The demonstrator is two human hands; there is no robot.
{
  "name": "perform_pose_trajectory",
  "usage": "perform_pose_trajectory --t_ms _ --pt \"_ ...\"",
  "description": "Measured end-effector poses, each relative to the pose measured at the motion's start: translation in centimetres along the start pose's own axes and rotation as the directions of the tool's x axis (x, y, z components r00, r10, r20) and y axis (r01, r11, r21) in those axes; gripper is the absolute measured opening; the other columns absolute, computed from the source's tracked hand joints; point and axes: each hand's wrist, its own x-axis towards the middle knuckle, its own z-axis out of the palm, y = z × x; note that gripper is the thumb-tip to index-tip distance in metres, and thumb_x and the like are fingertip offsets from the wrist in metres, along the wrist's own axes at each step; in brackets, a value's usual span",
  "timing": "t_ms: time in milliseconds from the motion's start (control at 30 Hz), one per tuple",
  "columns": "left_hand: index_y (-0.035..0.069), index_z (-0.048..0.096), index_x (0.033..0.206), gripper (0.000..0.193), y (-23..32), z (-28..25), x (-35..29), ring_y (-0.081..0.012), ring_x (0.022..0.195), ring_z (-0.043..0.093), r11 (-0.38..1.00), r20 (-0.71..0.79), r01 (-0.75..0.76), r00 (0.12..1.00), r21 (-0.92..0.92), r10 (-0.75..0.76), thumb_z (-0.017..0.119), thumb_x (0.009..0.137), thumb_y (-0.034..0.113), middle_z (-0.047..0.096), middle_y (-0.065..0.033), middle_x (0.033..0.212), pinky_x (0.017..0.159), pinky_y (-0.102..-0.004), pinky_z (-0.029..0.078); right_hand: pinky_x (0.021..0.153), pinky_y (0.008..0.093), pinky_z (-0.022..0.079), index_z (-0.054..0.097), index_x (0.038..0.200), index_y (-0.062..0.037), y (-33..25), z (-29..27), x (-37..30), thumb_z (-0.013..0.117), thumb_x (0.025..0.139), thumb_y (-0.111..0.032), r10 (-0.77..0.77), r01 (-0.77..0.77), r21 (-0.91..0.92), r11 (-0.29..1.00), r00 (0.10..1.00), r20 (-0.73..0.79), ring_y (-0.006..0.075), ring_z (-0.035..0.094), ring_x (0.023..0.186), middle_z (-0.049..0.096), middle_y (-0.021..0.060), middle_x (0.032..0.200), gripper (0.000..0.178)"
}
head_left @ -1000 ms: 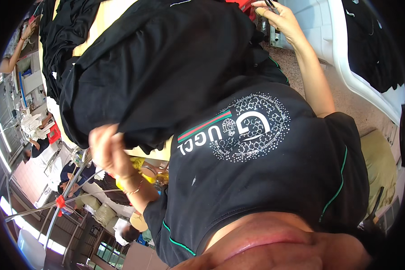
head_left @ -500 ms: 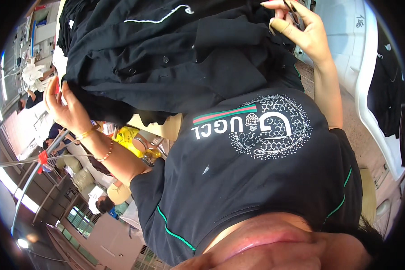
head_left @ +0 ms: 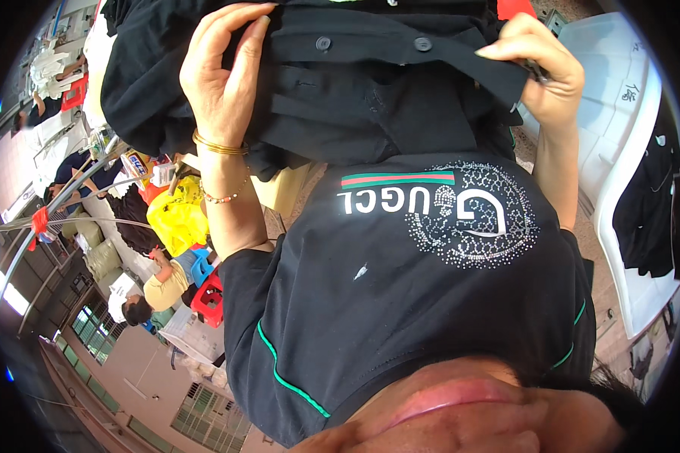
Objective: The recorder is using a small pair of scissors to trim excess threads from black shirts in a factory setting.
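Note:
A black buttoned garment (head_left: pixel 317 98) is spread in front of my chest, two dark buttons showing along its front strip. My left hand (head_left: pixel 227 75) is at the strip's left part, thumb and fingers closing at the cloth. At the right end, my right hand (head_left: pixel 548 72) grips the strip between thumb and fingers. Tucked in that same hand is a small dark metal cutting tool (head_left: pixel 535 70), mostly hidden by the fingers; it looks like scissors or thread snips.
To the right stands a large white plastic tub (head_left: pixel 612 151), with black cloth (head_left: pixel 646 219) beyond its rim. On the left are a yellow bag (head_left: pixel 177 219), a red stool (head_left: pixel 209 298), metal rods and several people, including a person in a yellow top (head_left: pixel 166 285).
My left hand has moved right and up from the garment's left edge onto its front strip. My right hand has come lower and now holds the strip's end. The white thread has mostly left view.

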Motion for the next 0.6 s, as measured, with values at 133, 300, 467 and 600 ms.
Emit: perform_pose_trajectory --t_ms 133,300,467,600 --pt "0.000 0.074 0.110 0.016 -0.6 0.7 -0.6 -0.0141 0.107 0.066 0.990 -0.034 0.031 0.999 -0.135 -0.036 0.069 0.095 -0.003 0.072 -0.0071 0.112 0.097 -0.0248 0.049 0.065 0.0232 0.039 0.073 0.095 0.0050 0.8 -0.8 -1.7 0.077 0.075 0.008 0.017 -0.017 0.006 1.000 0.998 -0.054 0.0126 0.055 0.075 0.061 0.0072 0.086 0.021" --pt "0.000 0.074 0.110 0.018 -0.6 0.9 -0.6 -0.0150 0.105 0.067 0.999 -0.045 -0.026 0.999 -0.042 0.024 0.070 0.093 -0.004 0.072 -0.0080 0.112 0.096 -0.0259 0.051 0.064 0.0217 0.037 0.073 0.095 0.0051 0.6 -0.7 -2.0 0.076 0.077 0.009 0.072 -0.073 -0.014 0.997 0.996 -0.060 0.0104 0.053 0.074 0.059 0.0064 0.086 0.019" --pt "0.000 0.074 0.111 0.026 2.4 1.0 0.2 -0.0226 0.107 0.069 0.974 0.042 -0.158 0.987 0.163 0.153 0.076 0.086 -0.004 0.073 -0.0121 0.112 0.097 -0.0309 0.052 0.065 0.0221 0.038 0.074 0.095 0.0047 0.7 -1.4 -1.7 0.077 0.077 0.006 0.090 -0.090 0.008 0.996 0.995 -0.052 0.0108 0.054 0.075 0.060 0.0067 0.087 0.019" --pt "0.001 0.069 0.123 0.060 7.3 3.1 1.2 -0.0301 0.115 0.068 0.897 0.243 -0.405 0.901 0.177 0.359 0.092 0.070 0.015 0.073 -0.0118 0.121 0.104 -0.0421 0.050 0.069 0.0241 0.047 0.074 0.103 0.0029 1.3 -3.5 -2.1 0.078 0.080 0.003 0.123 -0.084 0.407 0.909 0.990 -0.069 0.0138 0.061 0.080 0.065 0.0090 0.092 0.023"
